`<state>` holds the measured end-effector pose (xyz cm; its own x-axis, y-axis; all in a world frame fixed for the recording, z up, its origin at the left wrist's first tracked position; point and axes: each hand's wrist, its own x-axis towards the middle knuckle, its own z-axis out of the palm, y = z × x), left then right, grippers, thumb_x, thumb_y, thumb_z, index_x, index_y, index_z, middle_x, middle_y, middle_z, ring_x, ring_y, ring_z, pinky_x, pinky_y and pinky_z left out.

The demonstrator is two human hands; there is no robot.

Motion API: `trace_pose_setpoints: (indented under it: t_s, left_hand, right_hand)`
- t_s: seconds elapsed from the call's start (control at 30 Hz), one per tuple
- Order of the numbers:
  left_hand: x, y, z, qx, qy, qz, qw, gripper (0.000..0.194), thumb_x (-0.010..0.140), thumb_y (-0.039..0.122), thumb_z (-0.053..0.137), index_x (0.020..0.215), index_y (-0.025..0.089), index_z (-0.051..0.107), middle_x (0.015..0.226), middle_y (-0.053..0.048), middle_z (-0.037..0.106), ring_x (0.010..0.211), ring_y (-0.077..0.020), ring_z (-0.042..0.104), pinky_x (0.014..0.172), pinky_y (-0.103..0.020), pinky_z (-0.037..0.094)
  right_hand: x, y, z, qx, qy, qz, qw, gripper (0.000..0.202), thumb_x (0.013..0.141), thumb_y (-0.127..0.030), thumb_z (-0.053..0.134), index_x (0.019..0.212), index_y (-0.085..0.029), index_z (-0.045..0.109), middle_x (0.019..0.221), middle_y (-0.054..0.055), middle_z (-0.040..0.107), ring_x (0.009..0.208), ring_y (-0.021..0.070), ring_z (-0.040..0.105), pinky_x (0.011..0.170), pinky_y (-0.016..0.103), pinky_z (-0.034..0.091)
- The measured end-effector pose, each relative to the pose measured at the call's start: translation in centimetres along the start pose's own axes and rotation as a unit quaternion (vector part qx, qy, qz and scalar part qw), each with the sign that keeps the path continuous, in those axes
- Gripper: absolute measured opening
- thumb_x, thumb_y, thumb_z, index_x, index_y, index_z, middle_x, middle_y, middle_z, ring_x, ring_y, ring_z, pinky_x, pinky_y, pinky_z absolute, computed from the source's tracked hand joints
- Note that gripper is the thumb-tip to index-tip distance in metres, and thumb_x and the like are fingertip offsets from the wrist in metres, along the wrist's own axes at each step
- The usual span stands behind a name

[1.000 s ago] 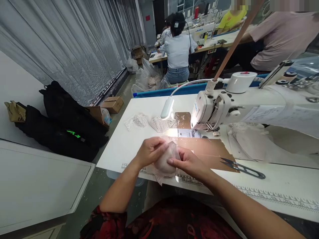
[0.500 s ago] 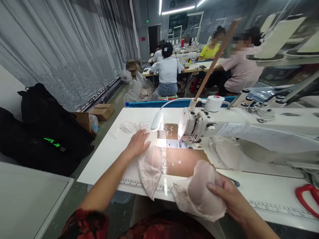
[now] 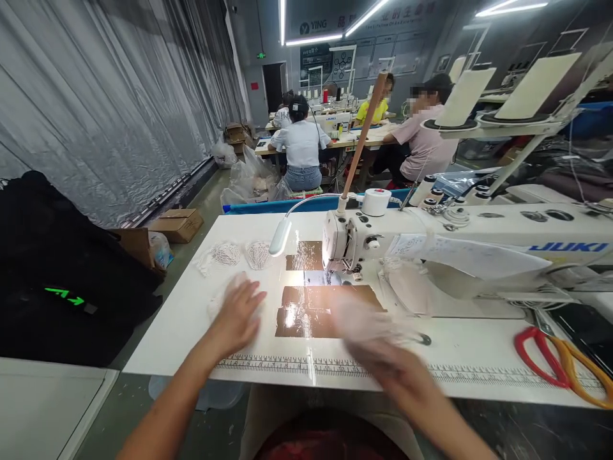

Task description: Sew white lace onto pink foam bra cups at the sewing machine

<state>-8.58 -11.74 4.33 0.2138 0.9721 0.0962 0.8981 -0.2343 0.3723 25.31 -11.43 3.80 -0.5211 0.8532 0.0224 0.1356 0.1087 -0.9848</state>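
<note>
Motion smears my right hand [image 3: 393, 361], which grips a pale fabric cup piece [image 3: 361, 316] above the front of the sewing machine bed. My left hand [image 3: 239, 313] rests over the white table on the left, fingers spread, with pale fabric [image 3: 218, 303] partly under it. Whether that fabric is pinched does not show. Two lace pieces [image 3: 258, 253] lie beyond my left hand. The sewing machine head [image 3: 339, 239] stands just beyond my right hand, with brown tape [image 3: 306, 316] on the bed before it. More pale fabric [image 3: 407, 284] lies under the machine arm.
Red-handled scissors [image 3: 541, 358] and an orange-handled pair [image 3: 579, 377] lie at the right. A lamp [image 3: 280, 236] hangs over the table. A printed ruler [image 3: 287, 365] runs along the front edge. Several people sit at machines further back.
My left hand has moved left and the lace cup piece has left the front edge. My right hand has lifted its fabric inward from the front edge toward the machine. The view has turned right.
</note>
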Motion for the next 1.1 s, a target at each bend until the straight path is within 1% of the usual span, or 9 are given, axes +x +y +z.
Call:
trace_pose_setpoints:
  t_s: [0.1,0.17,0.37,0.47,0.57,0.73,0.8,0.9,1.1]
  left_hand:
    - [-0.7,5.2,0.6,-0.188,-0.100,0.094,0.973,0.080,0.071,0.038,0.073,0.142,0.023,0.039,0.143,-0.012,0.046,0.129,-0.0296,0.045,0.106,-0.041,0.041]
    - [-1.0,7.5,1.5,-0.274,-0.133,0.095,0.948,0.059,0.074,0.030,0.069,0.130,0.022,0.053,0.120,-0.007,0.064,0.106,-0.0231,0.060,0.091,-0.031,0.048]
    - [-1.5,6.4,3.4,-0.316,0.029,-0.093,0.944,0.021,0.088,0.027,0.049,0.087,0.016,0.067,0.082,-0.004,0.066,0.077,-0.0170,0.058,0.070,-0.025,0.044]
    - [-2.2,6.5,3.3,-0.463,-0.073,-0.069,0.881,0.037,0.090,0.044,0.047,0.086,0.013,0.066,0.077,-0.006,0.062,0.072,-0.0166,0.056,0.067,-0.025,0.043]
    - [-2.7,7.9,3.1,-0.583,-0.203,0.045,0.785,0.054,0.085,0.055,0.053,0.118,0.013,0.061,0.088,-0.009,0.063,0.075,-0.0172,0.057,0.070,-0.028,0.046]
    - [-1.4,8.6,3.7,-0.452,-0.060,0.019,0.890,0.080,0.073,0.044,0.073,0.143,0.026,0.039,0.117,-0.010,0.054,0.090,-0.0182,0.054,0.077,-0.028,0.045]
    - [-0.5,8.2,4.1,-0.457,-0.096,0.009,0.884,0.080,0.069,0.043,0.076,0.140,0.023,0.044,0.119,-0.011,0.055,0.099,-0.0220,0.053,0.083,-0.031,0.045]
    - [0.1,7.5,4.7,-0.555,-0.200,-0.024,0.807,0.059,0.073,0.043,0.071,0.122,0.013,0.059,0.096,-0.008,0.062,0.083,-0.0183,0.056,0.073,-0.027,0.045]
    - [-0.1,7.0,5.2,-0.604,-0.194,-0.087,0.768,0.037,0.076,0.038,0.069,0.102,0.012,0.067,0.086,-0.005,0.063,0.077,-0.0157,0.057,0.070,-0.024,0.044]
  right_hand:
    - [1.8,-0.1,4.5,-0.124,-0.094,-0.075,0.985,0.011,0.085,-0.023,0.052,0.078,-0.022,0.061,0.075,0.002,0.066,0.068,0.0171,0.058,0.063,0.028,0.045]
    - [2.3,-0.7,5.5,-0.172,-0.067,-0.149,0.972,0.010,0.080,-0.013,0.051,0.076,-0.021,0.054,0.075,0.000,0.063,0.065,0.0135,0.055,0.060,0.024,0.042]
    - [2.1,-3.4,2.5,-0.249,0.131,-0.340,0.897,0.025,0.073,-0.003,0.053,0.081,-0.025,0.045,0.069,-0.003,0.055,0.059,0.0116,0.052,0.052,0.021,0.036]
    - [2.7,-3.1,1.7,-0.205,0.151,-0.254,0.933,0.020,0.073,-0.006,0.056,0.075,-0.024,0.046,0.071,-0.002,0.056,0.062,0.0122,0.052,0.055,0.022,0.038]
    - [3.5,-1.3,2.5,-0.040,-0.027,-0.041,0.998,0.011,0.078,-0.019,0.059,0.071,-0.020,0.050,0.074,0.000,0.058,0.065,0.0124,0.051,0.057,0.023,0.038]
    - [3.7,1.1,4.4,0.255,-0.185,0.172,0.933,0.026,0.068,-0.032,0.076,0.079,-0.016,0.059,0.068,-0.004,0.057,0.058,0.0082,0.047,0.055,0.021,0.037]
    - [3.5,1.2,4.5,0.289,-0.181,0.181,0.922,0.027,0.067,-0.033,0.078,0.078,-0.015,0.061,0.069,-0.002,0.059,0.060,0.0089,0.050,0.058,0.022,0.041]
    - [3.4,1.2,3.7,0.308,-0.109,0.164,0.931,0.031,0.065,-0.035,0.080,0.082,-0.017,0.062,0.076,0.000,0.065,0.065,0.0115,0.057,0.062,0.023,0.046]
    - [3.8,2.1,2.5,0.262,0.065,0.120,0.955,0.051,0.068,-0.031,0.080,0.112,-0.028,0.055,0.101,0.002,0.067,0.082,0.0139,0.063,0.069,0.023,0.050]
